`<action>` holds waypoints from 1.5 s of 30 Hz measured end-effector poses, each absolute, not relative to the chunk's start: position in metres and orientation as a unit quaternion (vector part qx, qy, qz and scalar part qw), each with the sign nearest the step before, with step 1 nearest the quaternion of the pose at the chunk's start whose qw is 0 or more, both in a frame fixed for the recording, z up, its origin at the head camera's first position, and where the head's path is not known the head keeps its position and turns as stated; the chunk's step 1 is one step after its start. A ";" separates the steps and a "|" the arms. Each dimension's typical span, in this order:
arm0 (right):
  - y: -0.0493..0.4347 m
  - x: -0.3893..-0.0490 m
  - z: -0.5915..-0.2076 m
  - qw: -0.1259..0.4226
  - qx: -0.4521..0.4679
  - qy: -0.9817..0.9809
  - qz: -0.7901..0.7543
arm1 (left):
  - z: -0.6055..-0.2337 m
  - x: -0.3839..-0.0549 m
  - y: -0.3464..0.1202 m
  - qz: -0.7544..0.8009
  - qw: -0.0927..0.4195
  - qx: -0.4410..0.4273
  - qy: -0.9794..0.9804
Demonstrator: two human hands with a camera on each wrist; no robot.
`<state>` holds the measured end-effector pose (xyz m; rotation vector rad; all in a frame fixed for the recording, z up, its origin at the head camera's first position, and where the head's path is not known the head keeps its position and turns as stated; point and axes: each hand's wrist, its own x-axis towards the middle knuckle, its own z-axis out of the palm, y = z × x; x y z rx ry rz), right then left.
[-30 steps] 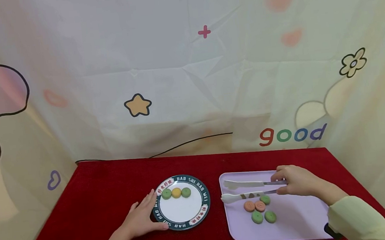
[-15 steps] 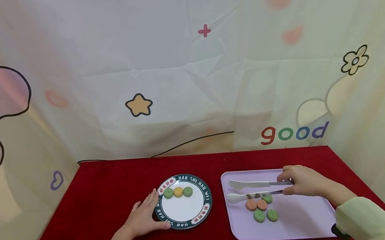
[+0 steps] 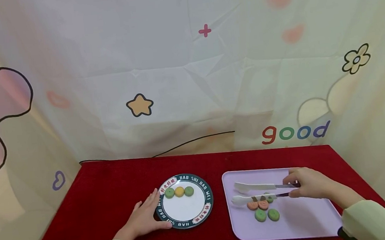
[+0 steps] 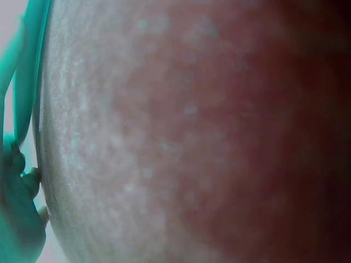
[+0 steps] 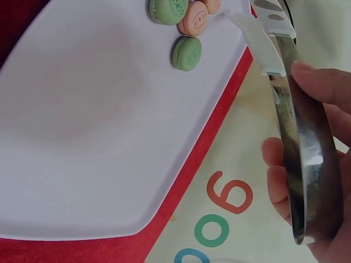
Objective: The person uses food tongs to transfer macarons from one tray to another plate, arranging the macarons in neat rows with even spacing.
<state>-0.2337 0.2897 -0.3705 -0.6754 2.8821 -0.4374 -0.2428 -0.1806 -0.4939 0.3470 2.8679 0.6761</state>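
Note:
My right hand [image 3: 310, 184] grips the metal handles of a pair of food tongs [image 3: 260, 186], whose white arms stand apart. The tongs extend left above the purple tray [image 3: 305, 217], and the lower arm partly covers an orange macaron [image 3: 252, 206] and a green macaron [image 3: 269, 198]. Nothing is between the tips. In the right wrist view, thumb and fingers hold the tongs [image 5: 315, 170] on both sides. My left hand [image 3: 143, 217] rests with spread fingers and thumb at the left rim of the round plate [image 3: 188, 210]. On that plate lie two green macarons and a yellow macaron [image 3: 179, 191].
Another orange macaron [image 3: 263, 205] and two green macarons [image 3: 273, 215] lie on the tray. A red cloth [image 3: 114, 183] covers the table. Behind it hangs a printed curtain [image 3: 190, 96]. The left wrist view is mostly a reddish blur, with fingers [image 4: 22, 219] at its left edge.
My right hand and the tongs have moved a little right and nearer, so the lower arm now overlaps the upper macarons. The left hand stays at the plate. The head view shifts slightly.

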 end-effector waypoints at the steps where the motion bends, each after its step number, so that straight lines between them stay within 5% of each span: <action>1: 0.290 -0.233 -0.371 0.075 -0.226 0.960 -0.146 | -0.494 -0.243 -0.181 0.227 0.088 0.116 0.963; 45: 0.312 -0.221 -0.369 0.101 -0.221 0.960 -0.138 | -0.492 -0.242 -0.180 0.228 0.090 0.115 0.963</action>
